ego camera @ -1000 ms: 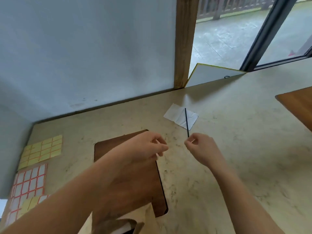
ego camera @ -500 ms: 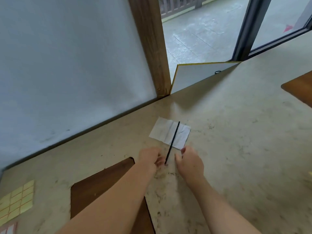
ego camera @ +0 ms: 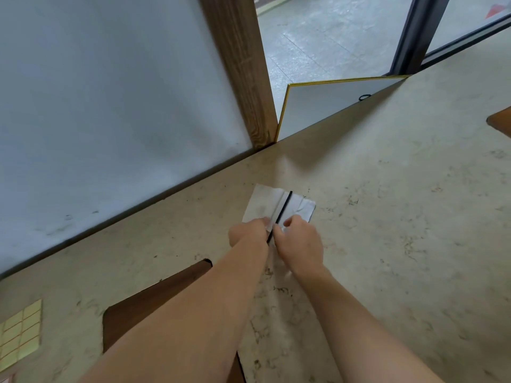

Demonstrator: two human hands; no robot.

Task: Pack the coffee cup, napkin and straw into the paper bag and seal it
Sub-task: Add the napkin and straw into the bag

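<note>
A white napkin lies flat on the beige counter, with a thin black straw across its middle. The straw's near end runs down between my two hands. My left hand rests on the napkin's near left edge, its fingertips pressed against the straw. My right hand covers the napkin's near right corner, fingers curled and thumb against the straw's other side. No coffee cup or paper bag is in view.
A dark brown board lies under my left forearm. Yellow sticker sheets sit at the left edge. A wooden post and a gold-edged white panel stand behind the counter. Another brown board pokes in at right.
Both hands moved forward from the near counter to the napkin and closed in around the straw's near end. The view shifted forward, and the paper bag at the bottom edge dropped out of frame.
</note>
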